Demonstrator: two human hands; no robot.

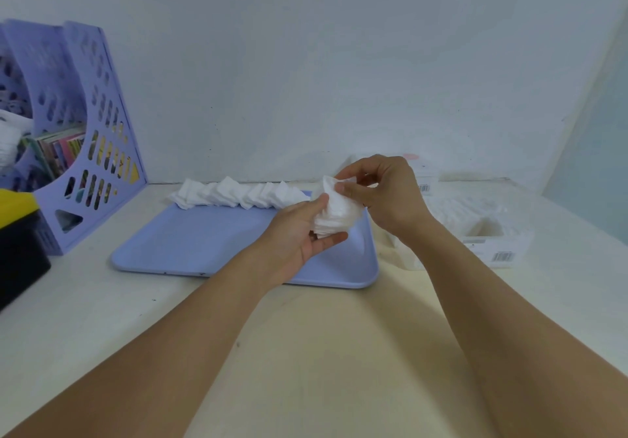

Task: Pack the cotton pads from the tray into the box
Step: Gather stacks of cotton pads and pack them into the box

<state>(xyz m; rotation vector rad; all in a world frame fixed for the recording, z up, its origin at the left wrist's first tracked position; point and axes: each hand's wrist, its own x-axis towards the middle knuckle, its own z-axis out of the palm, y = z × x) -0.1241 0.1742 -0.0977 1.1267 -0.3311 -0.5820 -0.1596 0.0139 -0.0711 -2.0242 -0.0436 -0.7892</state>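
A lavender tray (190,244) lies on the cream table in the middle. Along its far edge runs a row of white cotton pads (238,193). Above the tray's right part my left hand (299,233) holds a stack of cotton pads (334,211) from below, thumb against its side. My right hand (384,193) pinches the top of that stack with fingertips. A clear box (489,233) stands to the right of the tray, with white pads packed inside and a bare gap near its front.
A lavender file holder (85,138) with books stands at the far left. A black and yellow object (17,233) sits at the left edge. A second small white box (424,176) is behind my right hand, near the wall.
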